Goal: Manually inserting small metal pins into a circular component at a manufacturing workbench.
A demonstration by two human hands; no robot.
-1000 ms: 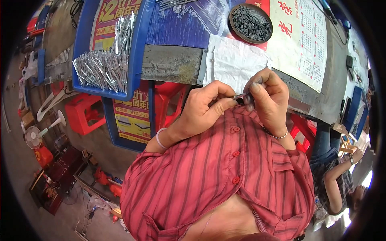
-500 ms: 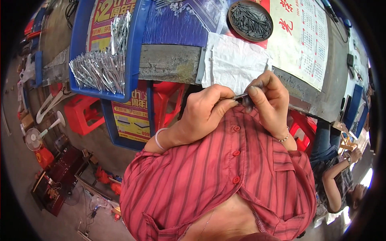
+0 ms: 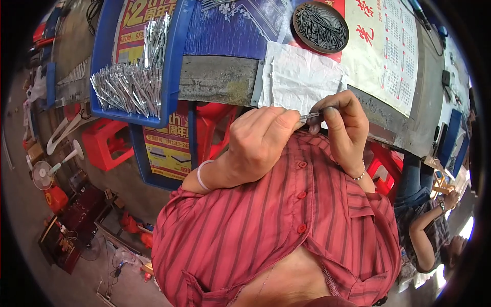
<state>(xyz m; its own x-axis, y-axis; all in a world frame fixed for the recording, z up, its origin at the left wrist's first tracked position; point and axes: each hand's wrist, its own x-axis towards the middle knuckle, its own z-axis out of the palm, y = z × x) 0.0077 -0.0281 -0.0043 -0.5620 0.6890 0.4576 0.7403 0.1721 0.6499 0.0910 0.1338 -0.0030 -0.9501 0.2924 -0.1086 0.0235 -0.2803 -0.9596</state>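
My left hand [image 3: 263, 135] is closed, thumb and fingers pressed round one end of a thin silvery metal rod [image 3: 310, 116]. At the rod's other end my right hand [image 3: 343, 128] pinches it between thumb and curled forefinger; a darker stretch shows near that thumb. Both hands hover in front of my chest, at the table's near edge. Just beyond them lies a creased white cloth or paper [image 3: 302, 77], with a small thin piece on its left side. Past it, a round brown bowl [image 3: 295, 23] holds many short dark metal pins [image 3: 321, 28].
To the left, a blue tray [image 3: 173, 61] holds heaps of thin silvery metal strips [image 3: 130, 89]. Purple and white printed sheets cover the table [image 3: 217, 79]. Red stools [image 3: 105, 146] and another blue tray [image 3: 192, 148] stand below. Another person [image 3: 424, 225] sits at the right.
My left hand has shifted its grip, its fingers now curled more tightly round the rod. More of the rod shows between the hands. My right thumb has moved slightly to the right.
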